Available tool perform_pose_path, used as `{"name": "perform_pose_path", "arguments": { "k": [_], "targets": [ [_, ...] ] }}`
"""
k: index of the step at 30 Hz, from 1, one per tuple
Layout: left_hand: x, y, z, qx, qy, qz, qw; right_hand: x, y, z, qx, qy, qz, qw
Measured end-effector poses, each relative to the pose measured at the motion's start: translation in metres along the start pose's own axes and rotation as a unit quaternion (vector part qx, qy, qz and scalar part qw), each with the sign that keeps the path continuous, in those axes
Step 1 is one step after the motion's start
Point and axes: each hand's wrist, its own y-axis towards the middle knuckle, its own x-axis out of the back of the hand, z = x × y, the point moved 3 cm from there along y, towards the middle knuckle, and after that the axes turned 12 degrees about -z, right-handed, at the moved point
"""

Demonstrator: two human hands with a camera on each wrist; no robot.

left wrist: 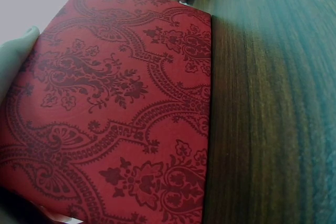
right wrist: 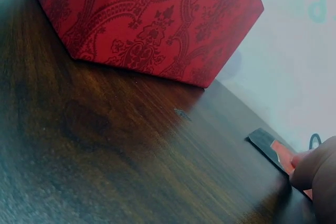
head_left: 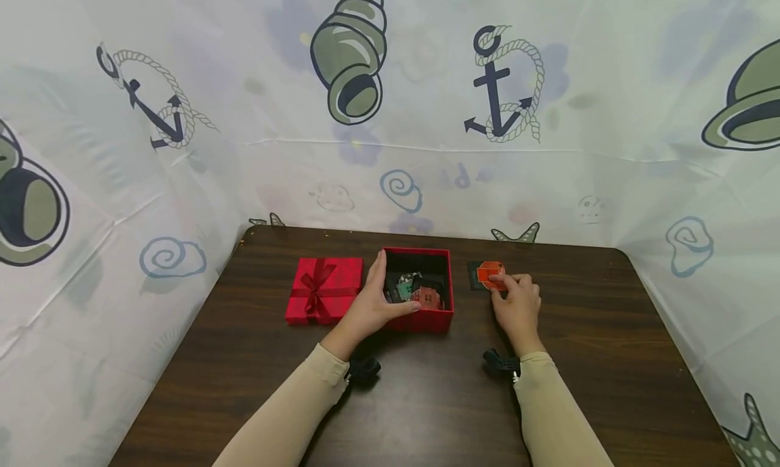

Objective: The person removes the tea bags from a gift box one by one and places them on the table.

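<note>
An open red gift box (head_left: 416, 323) stands on the table, with a teal piece (head_left: 405, 289) and a reddish, house-like piece (head_left: 426, 297) among dark things inside. My left hand (head_left: 372, 309) grips its near left corner, thumb across the front rim and fingers along the left side. The box's patterned red wall (left wrist: 126, 108) fills much of the left wrist view. Right of the box, my right hand (head_left: 519, 309) pinches a small flat orange piece (head_left: 489, 272) over a dark card-like piece (head_left: 474, 277). In the right wrist view the fingertips (right wrist: 302, 174) cover part of it.
The red lid (head_left: 329, 287) with a ribbon bow lies left of the box. A brown wooden table (head_left: 426, 399) runs back to a pale printed cloth (head_left: 274, 183) hung behind it and at both sides. Dark straps with devices (head_left: 501, 363) sit at both wrists.
</note>
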Motion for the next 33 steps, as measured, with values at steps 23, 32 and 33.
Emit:
{"name": "perform_pose_path", "arguments": {
  "k": [23,32,33],
  "targets": [
    [0.002,-0.003,-0.002,0.003,0.006,0.008,0.9999,0.004,-0.002,0.003,-0.014,0.036,-0.017,0.999],
    [0.001,0.0,-0.001,-0.003,0.001,0.008,1.0,0.01,0.003,-0.001,-0.031,0.163,-0.098,0.981],
    [0.001,0.0,-0.002,-0.003,-0.001,0.009,1.0,0.012,0.003,0.0,-0.041,0.19,-0.108,0.975]
  ]
}}
